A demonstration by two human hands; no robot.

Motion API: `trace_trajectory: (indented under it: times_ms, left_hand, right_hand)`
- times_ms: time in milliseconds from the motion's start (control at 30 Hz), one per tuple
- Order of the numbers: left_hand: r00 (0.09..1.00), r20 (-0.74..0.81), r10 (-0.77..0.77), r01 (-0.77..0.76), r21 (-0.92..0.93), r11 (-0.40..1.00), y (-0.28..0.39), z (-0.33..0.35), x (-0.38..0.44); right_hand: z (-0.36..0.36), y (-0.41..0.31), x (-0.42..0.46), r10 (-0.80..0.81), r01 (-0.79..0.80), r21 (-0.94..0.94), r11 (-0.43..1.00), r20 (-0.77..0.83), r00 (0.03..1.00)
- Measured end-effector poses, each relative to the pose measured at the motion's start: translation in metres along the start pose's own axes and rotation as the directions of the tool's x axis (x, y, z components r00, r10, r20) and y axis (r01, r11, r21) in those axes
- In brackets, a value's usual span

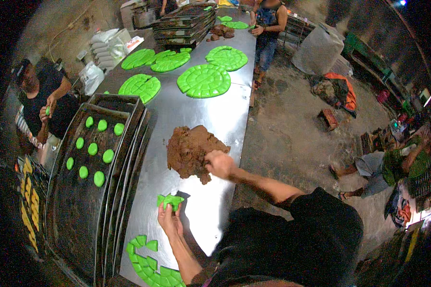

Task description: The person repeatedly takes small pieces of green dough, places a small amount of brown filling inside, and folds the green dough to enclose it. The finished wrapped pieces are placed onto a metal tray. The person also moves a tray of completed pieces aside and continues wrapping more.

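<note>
A piece of bright green dough [171, 201] is held up in the fingers of my left hand [170, 219], its edges spread outward. My right hand [221, 164] presses into the right side of a crumbly brown filling mound [190, 150] on the metal table [154, 179]; its fingertips are hidden. Below my left hand lies a partly broken-up round of cut green dough [147, 267], with a few loose pieces at its edge. To the left, a dark baking tray [79, 204] carries several green dough balls [92, 149] in rows.
Several scored green dough discs [204, 80] lie farther up the table. More trays [183, 30] are stacked at the far end near another brown mound [222, 31]. Co-workers stand at the left [39, 93] and far right side [271, 21]. Another person [380, 165] is at the right.
</note>
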State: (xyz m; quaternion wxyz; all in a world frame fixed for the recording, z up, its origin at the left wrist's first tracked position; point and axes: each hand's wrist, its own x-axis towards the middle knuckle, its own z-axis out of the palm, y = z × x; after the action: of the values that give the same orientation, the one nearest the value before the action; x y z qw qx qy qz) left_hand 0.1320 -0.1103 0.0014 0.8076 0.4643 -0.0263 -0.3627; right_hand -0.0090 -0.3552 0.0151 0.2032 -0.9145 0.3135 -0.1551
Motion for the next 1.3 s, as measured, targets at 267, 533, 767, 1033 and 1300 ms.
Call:
trace_trajectory:
  times_ms: [267, 533, 767, 1033, 1300]
  left_hand:
    - [0.967, 0.089, 0.239, -0.23, 0.712, 0.663, -0.004, 0.057, 0.033]
    - [0.999, -0.006, 0.038, -0.037, 0.126, 0.991, -0.025, 0.092, 0.043]
    - [0.991, -0.042, 0.129, -0.122, 0.141, 0.982, -0.019, 0.084, -0.005]
    - [0.977, -0.134, 0.166, -0.155, 0.089, 0.984, -0.011, 0.038, -0.067]
    - [0.988, 0.044, 0.149, -0.15, 0.019, 0.989, 0.008, 0.002, -0.13]
  right_hand:
    - [-0.008, 0.048, 0.03, 0.114, -0.228, 0.84, 0.493, 0.198, 0.974]
    - [-0.029, -0.026, 0.031, 0.002, -0.369, 0.815, 0.448, 0.412, 0.911]
    - [0.005, -0.098, -0.018, -0.439, 0.469, 0.178, 0.865, -0.183, 0.879]
    - [-0.002, -0.155, -0.1, -0.487, 0.52, 0.231, 0.822, -0.186, 0.853]
    - [0.002, -0.16, -0.081, -0.261, -0.002, 0.613, 0.79, 0.34, 0.903]
